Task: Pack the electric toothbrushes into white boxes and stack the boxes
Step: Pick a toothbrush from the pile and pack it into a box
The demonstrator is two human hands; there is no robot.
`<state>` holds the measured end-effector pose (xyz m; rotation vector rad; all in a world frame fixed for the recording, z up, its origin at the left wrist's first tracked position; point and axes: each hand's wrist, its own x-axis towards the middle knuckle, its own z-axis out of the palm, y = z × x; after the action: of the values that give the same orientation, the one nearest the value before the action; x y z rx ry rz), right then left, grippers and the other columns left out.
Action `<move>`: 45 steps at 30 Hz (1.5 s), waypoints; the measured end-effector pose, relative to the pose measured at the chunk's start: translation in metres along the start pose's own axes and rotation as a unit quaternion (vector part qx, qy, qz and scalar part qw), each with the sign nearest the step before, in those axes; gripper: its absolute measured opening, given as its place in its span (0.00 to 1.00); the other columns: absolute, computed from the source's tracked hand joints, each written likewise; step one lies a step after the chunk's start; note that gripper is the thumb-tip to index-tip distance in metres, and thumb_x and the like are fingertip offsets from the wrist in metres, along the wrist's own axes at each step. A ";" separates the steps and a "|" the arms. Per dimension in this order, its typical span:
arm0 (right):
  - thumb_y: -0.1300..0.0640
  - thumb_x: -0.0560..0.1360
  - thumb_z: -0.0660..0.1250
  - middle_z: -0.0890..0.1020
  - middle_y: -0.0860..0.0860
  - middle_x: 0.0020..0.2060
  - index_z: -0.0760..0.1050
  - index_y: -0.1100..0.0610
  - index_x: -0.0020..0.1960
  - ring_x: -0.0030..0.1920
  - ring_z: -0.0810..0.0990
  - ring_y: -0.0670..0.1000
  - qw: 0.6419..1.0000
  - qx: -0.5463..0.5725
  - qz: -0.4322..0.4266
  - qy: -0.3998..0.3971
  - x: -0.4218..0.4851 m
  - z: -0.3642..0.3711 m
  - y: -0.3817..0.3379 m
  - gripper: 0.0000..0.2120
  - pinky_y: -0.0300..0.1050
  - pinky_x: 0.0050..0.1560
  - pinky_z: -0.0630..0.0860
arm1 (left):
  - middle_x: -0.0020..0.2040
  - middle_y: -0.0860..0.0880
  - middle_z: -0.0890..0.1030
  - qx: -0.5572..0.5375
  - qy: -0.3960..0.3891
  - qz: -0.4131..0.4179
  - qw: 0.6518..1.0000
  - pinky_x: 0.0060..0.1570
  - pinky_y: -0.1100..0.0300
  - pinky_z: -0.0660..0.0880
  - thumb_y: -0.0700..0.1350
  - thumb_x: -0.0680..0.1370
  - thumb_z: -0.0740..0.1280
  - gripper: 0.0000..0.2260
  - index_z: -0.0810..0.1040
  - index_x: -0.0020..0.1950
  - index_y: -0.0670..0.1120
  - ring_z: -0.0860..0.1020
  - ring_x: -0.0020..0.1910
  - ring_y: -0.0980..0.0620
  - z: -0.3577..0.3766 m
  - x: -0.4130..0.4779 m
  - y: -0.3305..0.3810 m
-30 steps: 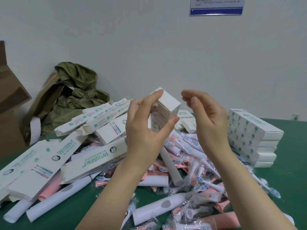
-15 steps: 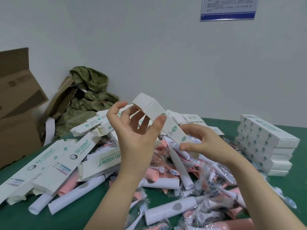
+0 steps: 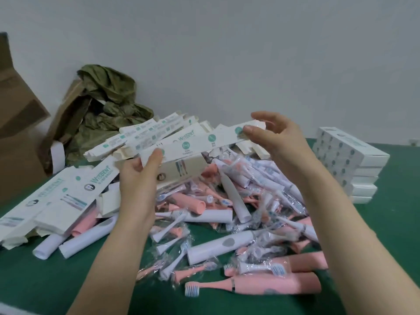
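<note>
My left hand [image 3: 141, 176] pinches one end of a box [image 3: 204, 142], my right hand [image 3: 279, 137] the other, held above the toothbrushes [image 3: 227, 201]. One stack [image 3: 354, 160] stands finished at right; most brushes remain loose. Open bench [image 3: 45, 287] lies nearest me; flat cartons [image 3: 68, 194] crowd the left.

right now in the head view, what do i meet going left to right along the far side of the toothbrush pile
brown cardboard box → olive green bag → held white box → stack of closed white boxes
</note>
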<state>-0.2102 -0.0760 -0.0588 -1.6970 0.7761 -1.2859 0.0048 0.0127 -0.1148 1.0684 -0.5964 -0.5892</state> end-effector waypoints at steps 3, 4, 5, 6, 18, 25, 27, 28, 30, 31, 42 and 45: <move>0.42 0.52 0.78 0.80 0.49 0.49 0.76 0.49 0.54 0.47 0.80 0.43 0.999 -0.008 -0.007 0.051 -0.001 0.003 0.001 0.32 0.33 0.40 0.75 | 0.66 0.49 0.65 0.247 0.041 0.096 0.963 0.64 0.54 0.68 0.46 0.72 0.73 0.24 0.66 0.64 0.49 0.70 0.64 0.47 -0.005 -0.005 0.003; 0.44 0.52 0.79 0.79 0.48 0.49 0.75 0.49 0.55 0.44 0.79 0.41 0.999 -0.019 -0.017 0.048 -0.001 0.005 0.000 0.32 0.32 0.41 0.75 | 0.65 0.51 0.63 0.264 0.020 0.161 0.951 0.65 0.56 0.66 0.46 0.72 0.73 0.24 0.66 0.64 0.51 0.69 0.64 0.50 -0.003 -0.009 0.009; 0.47 0.55 0.80 0.79 0.48 0.49 0.75 0.48 0.56 0.44 0.78 0.41 0.998 -0.031 -0.031 0.041 -0.003 0.009 -0.001 0.32 0.34 0.44 0.75 | 0.64 0.53 0.64 0.270 -0.029 0.215 0.938 0.66 0.58 0.66 0.46 0.71 0.73 0.24 0.67 0.63 0.53 0.68 0.64 0.53 0.001 -0.011 0.017; 0.50 0.57 0.81 0.78 0.48 0.49 0.74 0.48 0.57 0.46 0.78 0.42 0.997 -0.047 -0.053 0.030 -0.004 0.012 -0.002 0.31 0.35 0.47 0.76 | 0.63 0.53 0.66 0.281 -0.090 0.253 0.921 0.66 0.62 0.65 0.48 0.69 0.74 0.24 0.68 0.62 0.55 0.68 0.63 0.56 0.007 -0.013 0.024; 0.57 0.75 0.70 0.80 0.54 0.48 0.75 0.56 0.53 0.47 0.79 0.48 0.995 0.022 -0.089 -0.033 -0.016 0.030 -0.019 0.08 0.40 0.49 0.77 | 0.56 0.53 0.73 0.348 -0.337 0.352 0.801 0.54 0.67 0.69 0.43 0.70 0.76 0.33 0.59 0.61 0.67 0.72 0.56 0.55 0.038 -0.026 0.051; 0.61 0.79 0.63 0.83 0.53 0.37 0.80 0.63 0.47 0.35 0.81 0.52 0.993 0.043 0.013 -0.106 -0.015 0.032 -0.019 0.09 0.39 0.37 0.78 | 0.54 0.52 0.68 0.382 -0.312 0.346 0.798 0.52 0.78 0.60 0.52 0.76 0.68 0.05 0.74 0.51 0.56 0.68 0.54 0.59 0.037 -0.030 0.047; 0.61 0.79 0.62 0.82 0.49 0.34 0.80 0.63 0.47 0.34 0.81 0.49 0.994 0.040 -0.002 -0.104 -0.016 0.034 -0.020 0.09 0.38 0.37 0.78 | 0.50 0.50 0.72 0.348 -0.280 0.345 0.826 0.49 0.76 0.63 0.54 0.79 0.59 0.07 0.76 0.46 0.57 0.69 0.51 0.62 0.041 -0.031 0.050; 0.62 0.79 0.62 0.82 0.47 0.33 0.80 0.64 0.48 0.32 0.80 0.47 0.994 0.041 -0.003 -0.105 -0.017 0.035 -0.021 0.08 0.38 0.37 0.79 | 0.48 0.49 0.74 0.340 -0.247 0.354 0.835 0.48 0.74 0.65 0.52 0.80 0.58 0.10 0.76 0.43 0.55 0.70 0.49 0.62 0.044 -0.030 0.050; 0.61 0.79 0.63 0.81 0.45 0.32 0.79 0.65 0.49 0.31 0.80 0.47 0.993 0.045 -0.002 -0.107 -0.018 0.038 -0.021 0.09 0.40 0.38 0.80 | 0.42 0.48 0.77 0.345 -0.174 0.366 0.847 0.46 0.67 0.68 0.48 0.80 0.60 0.13 0.75 0.37 0.51 0.71 0.44 0.58 0.052 -0.031 0.053; 0.61 0.79 0.63 0.81 0.46 0.31 0.79 0.65 0.49 0.31 0.80 0.48 0.993 0.047 0.000 -0.108 -0.018 0.039 -0.021 0.09 0.41 0.39 0.81 | 0.40 0.49 0.77 0.347 -0.150 0.358 0.854 0.45 0.63 0.69 0.47 0.79 0.62 0.13 0.73 0.35 0.49 0.71 0.43 0.57 0.055 -0.032 0.054; 0.60 0.79 0.63 0.82 0.57 0.37 0.78 0.68 0.48 0.36 0.80 0.54 0.989 0.126 0.047 -0.065 -0.017 0.032 -0.025 0.11 0.44 0.41 0.81 | 0.52 0.58 0.72 0.388 -0.242 0.275 0.846 0.39 0.75 0.67 0.49 0.67 0.70 0.16 0.73 0.54 0.58 0.71 0.47 0.67 0.058 -0.036 0.066; 0.60 0.80 0.60 0.79 0.49 0.26 0.77 0.65 0.42 0.29 0.79 0.48 0.983 0.160 0.055 -0.071 -0.017 0.034 -0.027 0.13 0.38 0.32 0.77 | 0.51 0.61 0.72 0.406 -0.238 0.293 0.832 0.41 0.74 0.68 0.53 0.67 0.71 0.21 0.73 0.59 0.57 0.70 0.48 0.69 0.054 -0.035 0.071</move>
<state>-0.1831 -0.0402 -0.0457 -1.4487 0.5391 -1.1312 -0.0468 0.0294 -0.0356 1.4304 -1.6499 -0.0107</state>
